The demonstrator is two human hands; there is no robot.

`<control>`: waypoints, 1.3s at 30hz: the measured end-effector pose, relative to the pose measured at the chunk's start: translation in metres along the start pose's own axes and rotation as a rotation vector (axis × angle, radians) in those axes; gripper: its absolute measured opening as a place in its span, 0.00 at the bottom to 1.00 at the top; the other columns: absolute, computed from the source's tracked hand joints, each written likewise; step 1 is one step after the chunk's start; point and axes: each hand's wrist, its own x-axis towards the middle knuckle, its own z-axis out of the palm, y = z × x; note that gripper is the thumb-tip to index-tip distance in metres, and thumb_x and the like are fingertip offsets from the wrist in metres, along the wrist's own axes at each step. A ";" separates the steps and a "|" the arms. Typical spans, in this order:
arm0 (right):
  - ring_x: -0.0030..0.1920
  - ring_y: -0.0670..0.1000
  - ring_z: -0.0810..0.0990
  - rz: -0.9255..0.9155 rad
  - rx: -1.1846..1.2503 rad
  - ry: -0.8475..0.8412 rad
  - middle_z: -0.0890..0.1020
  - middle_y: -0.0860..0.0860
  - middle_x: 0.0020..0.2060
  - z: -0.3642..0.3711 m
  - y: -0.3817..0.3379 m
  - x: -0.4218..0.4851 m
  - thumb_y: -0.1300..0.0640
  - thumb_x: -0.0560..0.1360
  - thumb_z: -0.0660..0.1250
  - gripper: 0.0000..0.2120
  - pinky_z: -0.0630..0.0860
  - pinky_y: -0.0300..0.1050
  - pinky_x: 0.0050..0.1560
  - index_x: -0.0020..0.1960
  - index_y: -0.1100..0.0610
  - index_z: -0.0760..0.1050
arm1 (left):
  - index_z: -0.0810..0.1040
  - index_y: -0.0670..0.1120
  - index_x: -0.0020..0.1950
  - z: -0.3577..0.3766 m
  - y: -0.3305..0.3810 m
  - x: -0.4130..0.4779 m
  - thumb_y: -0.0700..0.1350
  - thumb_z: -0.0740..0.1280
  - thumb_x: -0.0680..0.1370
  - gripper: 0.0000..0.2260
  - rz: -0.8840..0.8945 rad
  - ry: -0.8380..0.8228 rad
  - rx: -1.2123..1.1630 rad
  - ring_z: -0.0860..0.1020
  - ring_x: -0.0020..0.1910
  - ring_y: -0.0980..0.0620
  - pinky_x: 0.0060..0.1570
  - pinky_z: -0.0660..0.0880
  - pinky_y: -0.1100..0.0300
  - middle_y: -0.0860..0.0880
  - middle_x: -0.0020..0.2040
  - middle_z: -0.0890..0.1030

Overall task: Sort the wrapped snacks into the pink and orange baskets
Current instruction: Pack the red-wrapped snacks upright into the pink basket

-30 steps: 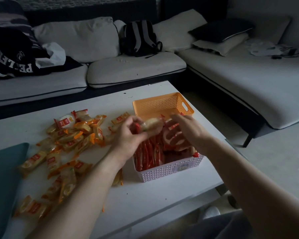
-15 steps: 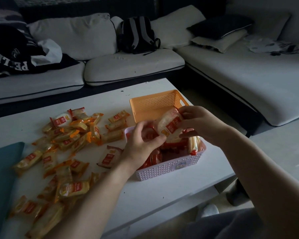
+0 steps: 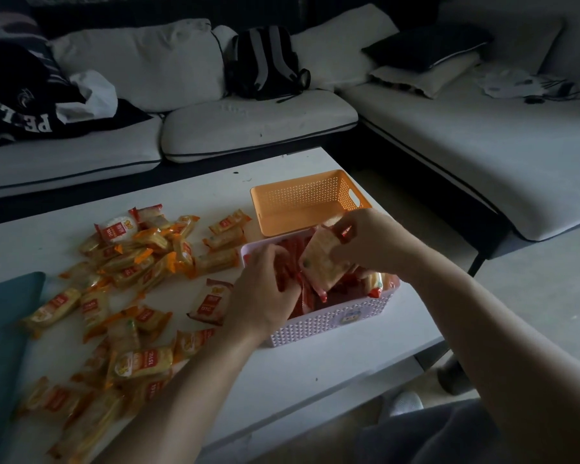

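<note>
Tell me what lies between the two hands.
Head view: a pale wrapped snack, pinched by the right hand, tilted over the pink basket, close to the left hand.

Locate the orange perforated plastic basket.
Head view, right of centre: orange perforated plastic basket sits on the white table, just behind the pink plastic basket, right of the snack pile.

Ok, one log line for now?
right hand: holds snack over pink basket | left hand: in pink basket | orange basket: looks empty
</note>
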 end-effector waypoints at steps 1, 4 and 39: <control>0.34 0.48 0.85 -0.018 -0.100 0.015 0.84 0.51 0.43 0.005 -0.002 -0.001 0.59 0.75 0.73 0.13 0.84 0.42 0.32 0.60 0.58 0.79 | 0.76 0.54 0.51 0.000 0.000 0.003 0.59 0.68 0.76 0.11 -0.049 -0.030 0.119 0.80 0.43 0.60 0.42 0.81 0.59 0.61 0.45 0.78; 0.35 0.46 0.81 -0.047 -0.298 0.100 0.81 0.50 0.39 0.025 -0.008 -0.001 0.57 0.76 0.72 0.08 0.80 0.40 0.28 0.53 0.59 0.80 | 0.77 0.51 0.38 0.003 0.007 0.009 0.65 0.64 0.75 0.19 -0.136 -0.188 0.362 0.80 0.33 0.54 0.39 0.82 0.53 0.54 0.32 0.80; 0.50 0.48 0.78 -0.188 -0.491 0.221 0.82 0.47 0.55 0.023 0.029 0.046 0.44 0.73 0.75 0.24 0.81 0.45 0.49 0.67 0.48 0.76 | 0.81 0.55 0.51 0.009 -0.005 0.020 0.50 0.71 0.78 0.03 -0.038 -0.161 0.053 0.79 0.44 0.59 0.47 0.81 0.51 0.56 0.43 0.80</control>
